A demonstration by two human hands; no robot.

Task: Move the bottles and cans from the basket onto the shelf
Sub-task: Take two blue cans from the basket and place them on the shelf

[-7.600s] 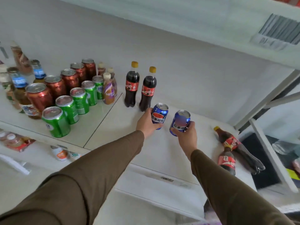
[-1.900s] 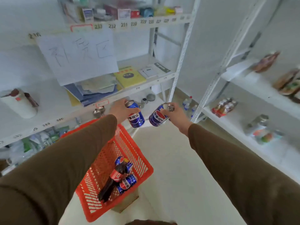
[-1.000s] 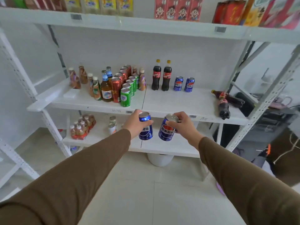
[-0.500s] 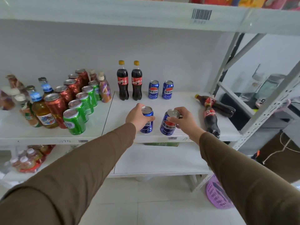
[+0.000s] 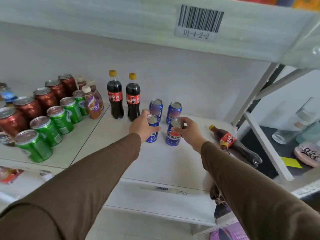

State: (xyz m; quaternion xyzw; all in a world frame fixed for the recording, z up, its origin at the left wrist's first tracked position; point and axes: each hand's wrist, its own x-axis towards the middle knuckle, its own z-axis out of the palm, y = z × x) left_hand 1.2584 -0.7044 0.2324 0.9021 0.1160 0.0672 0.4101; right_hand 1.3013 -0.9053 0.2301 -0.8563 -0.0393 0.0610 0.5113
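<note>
My left hand [image 5: 142,126] grips a blue Pepsi can [image 5: 153,134] by its side. My right hand [image 5: 187,129] holds a second blue Pepsi can [image 5: 173,136] by its rim. Both cans sit low over the white shelf [image 5: 164,163], just in front of two more blue cans [image 5: 156,108] [image 5: 174,110] standing near the back. Two upright cola bottles [image 5: 115,97] [image 5: 133,99] with yellow caps stand to their left. A cola bottle [image 5: 232,144] lies on its side at the shelf's right end. The basket is out of view.
Rows of green cans [image 5: 58,118], red cans [image 5: 45,97] and small Nescafe bottles [image 5: 92,104] fill the shelf's left half. The upper shelf's edge with a barcode label [image 5: 199,21] hangs overhead. A slanted white upright [image 5: 259,90] bounds the right. A purple basket [image 5: 226,233] sits below.
I have moved closer to the shelf, and both hands have carried their cans forward over it, down to just in front of the two standing blue cans.
</note>
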